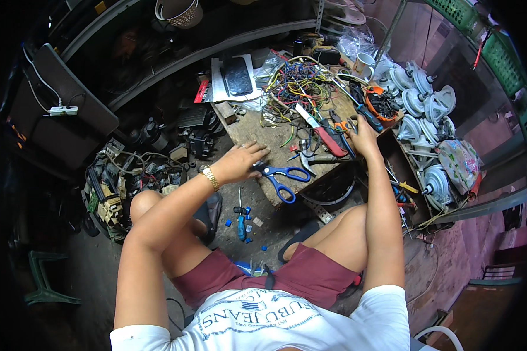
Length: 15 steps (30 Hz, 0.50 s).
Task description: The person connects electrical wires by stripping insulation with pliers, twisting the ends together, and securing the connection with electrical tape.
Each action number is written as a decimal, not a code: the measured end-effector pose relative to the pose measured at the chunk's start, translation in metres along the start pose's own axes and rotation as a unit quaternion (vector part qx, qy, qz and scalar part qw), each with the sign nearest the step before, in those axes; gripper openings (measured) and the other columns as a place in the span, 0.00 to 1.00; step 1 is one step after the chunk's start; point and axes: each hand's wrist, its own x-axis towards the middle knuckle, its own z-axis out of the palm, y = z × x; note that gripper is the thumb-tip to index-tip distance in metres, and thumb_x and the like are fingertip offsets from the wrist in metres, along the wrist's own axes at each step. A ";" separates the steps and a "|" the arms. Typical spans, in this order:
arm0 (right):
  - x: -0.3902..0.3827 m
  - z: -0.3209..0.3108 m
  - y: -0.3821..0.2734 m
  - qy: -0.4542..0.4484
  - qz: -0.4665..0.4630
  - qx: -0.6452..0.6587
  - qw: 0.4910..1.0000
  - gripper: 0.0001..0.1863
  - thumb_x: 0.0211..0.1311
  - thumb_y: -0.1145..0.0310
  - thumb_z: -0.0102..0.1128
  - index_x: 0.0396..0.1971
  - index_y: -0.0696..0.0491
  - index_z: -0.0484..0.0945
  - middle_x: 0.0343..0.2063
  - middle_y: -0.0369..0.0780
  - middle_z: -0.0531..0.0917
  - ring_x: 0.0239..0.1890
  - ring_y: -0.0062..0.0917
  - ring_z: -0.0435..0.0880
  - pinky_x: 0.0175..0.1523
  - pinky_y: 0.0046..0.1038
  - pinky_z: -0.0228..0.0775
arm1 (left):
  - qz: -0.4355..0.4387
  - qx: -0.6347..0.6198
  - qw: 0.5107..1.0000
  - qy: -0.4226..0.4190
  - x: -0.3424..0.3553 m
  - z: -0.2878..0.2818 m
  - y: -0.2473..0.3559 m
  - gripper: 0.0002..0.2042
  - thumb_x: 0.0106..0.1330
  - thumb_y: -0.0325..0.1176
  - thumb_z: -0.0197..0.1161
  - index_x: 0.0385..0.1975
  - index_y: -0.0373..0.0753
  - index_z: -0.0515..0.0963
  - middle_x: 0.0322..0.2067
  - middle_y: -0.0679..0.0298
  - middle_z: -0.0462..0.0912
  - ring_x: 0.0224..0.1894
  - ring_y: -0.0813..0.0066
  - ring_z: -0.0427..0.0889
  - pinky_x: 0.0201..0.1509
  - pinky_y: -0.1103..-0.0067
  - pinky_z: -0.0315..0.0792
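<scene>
My left hand (243,161) rests at the near left edge of the wooden worktable (246,126), its fingers stretched out. Beside its fingertips lie blue-handled scissors (288,172), their loops hanging over the edge; whether the thumb touches them I cannot tell. On the table's right side my right hand (364,138) has its fingers closed about the orange-and-black handles of pliers (339,124). Next to the pliers lies a knife with a red handle (330,141). A claw hammer (308,160) lies nearer me. Behind them spreads a tangle of coloured wires (298,85).
A phone (236,76) lies at the back left, and a mug (364,63) at the back right. An orange bowl (383,100) holds dark bits. White plastic wheel-like parts (439,105) crowd the right. Scrap electronics (123,184) fill the left floor; a screwdriver (241,225) lies below.
</scene>
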 end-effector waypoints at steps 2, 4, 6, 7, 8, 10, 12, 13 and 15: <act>0.004 0.006 0.009 0.058 -0.017 0.022 0.998 0.20 0.53 0.71 0.60 0.47 0.57 0.70 0.44 0.51 0.76 0.49 0.44 0.74 0.52 0.37 0.66 | 0.054 0.032 0.997 0.035 0.011 0.010 0.001 0.32 0.50 0.38 0.68 0.57 0.43 0.66 0.55 0.58 0.68 0.59 0.56 0.65 0.57 0.63 0.65; 0.002 0.002 -0.013 0.097 -0.034 0.013 0.995 0.20 0.52 0.71 0.61 0.46 0.56 0.71 0.43 0.51 0.76 0.46 0.46 0.74 0.52 0.38 0.65 | 0.046 0.024 0.999 -0.017 0.012 0.013 0.002 0.28 0.50 0.37 0.68 0.54 0.43 0.68 0.50 0.60 0.70 0.54 0.58 0.68 0.54 0.63 0.66; -0.001 -0.005 -0.039 0.082 -0.097 0.076 0.989 0.11 0.52 0.70 0.61 0.35 0.57 0.77 0.35 0.49 0.79 0.40 0.43 0.78 0.46 0.37 0.68 | 0.052 0.017 0.998 -0.029 0.012 0.014 -0.002 0.25 0.50 0.36 0.68 0.50 0.43 0.71 0.45 0.61 0.71 0.50 0.60 0.70 0.52 0.64 0.66; -0.008 -0.008 -0.055 0.033 -0.121 0.089 0.988 0.10 0.52 0.70 0.61 0.33 0.57 0.78 0.33 0.48 0.80 0.38 0.42 0.79 0.44 0.37 0.69 | 0.060 0.014 0.998 -0.016 0.011 0.018 -0.007 0.24 0.50 0.35 0.67 0.49 0.43 0.71 0.43 0.61 0.71 0.48 0.61 0.70 0.51 0.65 0.66; -0.016 -0.007 -0.067 -0.015 -0.143 0.099 0.985 0.09 0.51 0.69 0.61 0.31 0.57 0.78 0.31 0.47 0.80 0.36 0.41 0.79 0.42 0.37 0.70 | 0.071 0.010 0.997 -0.003 0.013 0.020 -0.010 0.23 0.49 0.35 0.67 0.47 0.43 0.72 0.42 0.62 0.71 0.46 0.62 0.71 0.50 0.65 0.66; -0.033 0.008 -0.078 -0.063 -0.207 0.105 0.971 0.08 0.51 0.69 0.63 0.29 0.57 0.79 0.27 0.46 0.80 0.33 0.39 0.79 0.40 0.34 0.69 | 0.090 0.058 0.994 -0.005 0.021 0.015 -0.016 0.21 0.49 0.34 0.67 0.45 0.43 0.72 0.44 0.61 0.71 0.49 0.60 0.70 0.50 0.66 0.66; -0.044 0.023 -0.085 -0.088 -0.233 0.061 0.967 0.10 0.49 0.67 0.64 0.29 0.57 0.78 0.28 0.45 0.79 0.34 0.41 0.79 0.40 0.37 0.69 | 0.073 0.087 0.993 0.019 0.030 0.008 -0.028 0.21 0.49 0.33 0.67 0.45 0.43 0.72 0.45 0.61 0.70 0.51 0.60 0.70 0.50 0.66 0.66; -0.046 0.026 -0.089 -0.090 -0.248 0.049 0.963 0.11 0.49 0.67 0.64 0.29 0.57 0.78 0.28 0.45 0.79 0.35 0.41 0.78 0.40 0.38 0.69 | 0.061 0.102 0.991 0.054 0.034 0.005 -0.035 0.22 0.49 0.33 0.68 0.45 0.44 0.72 0.45 0.61 0.70 0.51 0.59 0.69 0.49 0.66 0.66; -0.048 0.022 -0.100 -0.117 -0.255 0.010 0.960 0.12 0.46 0.65 0.66 0.26 0.57 0.76 0.28 0.45 0.78 0.37 0.41 0.77 0.42 0.39 0.69 | 0.029 0.108 0.989 0.101 0.043 -0.003 -0.045 0.21 0.49 0.32 0.67 0.45 0.44 0.72 0.45 0.60 0.70 0.52 0.59 0.69 0.49 0.67 0.66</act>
